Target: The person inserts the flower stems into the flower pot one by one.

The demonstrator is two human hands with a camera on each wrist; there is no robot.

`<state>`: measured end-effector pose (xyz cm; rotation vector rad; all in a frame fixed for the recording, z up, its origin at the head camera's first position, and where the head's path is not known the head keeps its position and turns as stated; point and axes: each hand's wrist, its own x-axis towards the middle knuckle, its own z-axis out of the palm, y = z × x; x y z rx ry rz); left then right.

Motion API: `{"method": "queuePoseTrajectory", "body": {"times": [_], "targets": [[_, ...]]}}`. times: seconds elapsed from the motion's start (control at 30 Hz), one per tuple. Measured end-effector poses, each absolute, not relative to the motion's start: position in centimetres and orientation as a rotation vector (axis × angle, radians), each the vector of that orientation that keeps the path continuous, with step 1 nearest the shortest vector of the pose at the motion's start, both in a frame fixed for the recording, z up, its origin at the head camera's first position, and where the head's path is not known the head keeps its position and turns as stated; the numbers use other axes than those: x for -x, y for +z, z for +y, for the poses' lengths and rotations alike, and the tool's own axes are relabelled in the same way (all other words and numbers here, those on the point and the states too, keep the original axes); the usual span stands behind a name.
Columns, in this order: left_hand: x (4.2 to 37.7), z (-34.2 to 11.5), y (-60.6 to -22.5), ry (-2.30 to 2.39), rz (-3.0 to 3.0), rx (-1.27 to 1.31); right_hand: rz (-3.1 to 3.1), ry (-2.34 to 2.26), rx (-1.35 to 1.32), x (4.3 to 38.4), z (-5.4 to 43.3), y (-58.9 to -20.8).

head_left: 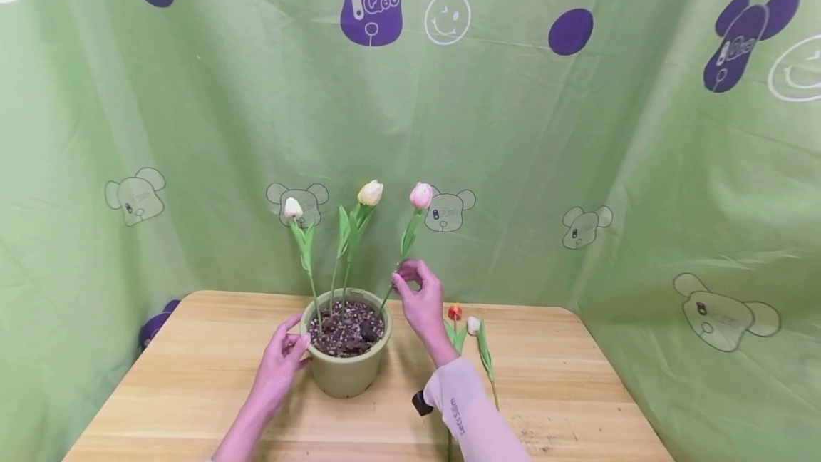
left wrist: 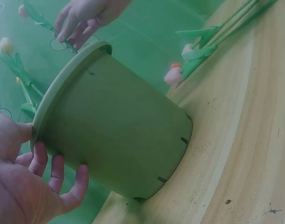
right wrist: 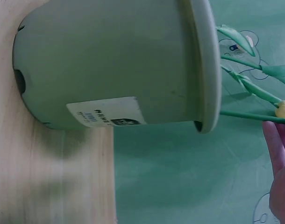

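A green flower pot full of dark soil stands on the table. My left hand grips its left rim, the thumb at the lip and the fingers against the outer wall. With thumb and fingertips, my right hand pinches the stem of a pink tulip above the pot's right side. That stem leans outward, its lower end inside the rim. A white tulip rises at the left of the soil, and a cream-yellow tulip near the back, beside another leafy green stem.
Right of the pot, more tulips lie on the wooden table: an orange-red one, a white one and a pink one. Dark crumbs dot the tabletop. A green printed curtain surrounds the table's back and sides.
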<state>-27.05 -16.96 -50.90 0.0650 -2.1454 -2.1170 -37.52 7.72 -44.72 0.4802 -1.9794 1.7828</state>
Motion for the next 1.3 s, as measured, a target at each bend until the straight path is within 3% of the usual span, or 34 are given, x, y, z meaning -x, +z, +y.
{"method": "queuePoseTrajectory", "body": {"times": [1.03, 1.3], "targets": [[27.1, -17.2, -51.0, -2.143, -2.123, -0.052, -2.041, 1.815, -0.57, 36.4, 5.1, -46.4], [27.1, -17.1, -51.0, -2.144, -2.12, -0.042, -2.047, 1.818, -0.54, 34.2, 4.5, -44.3]]}}
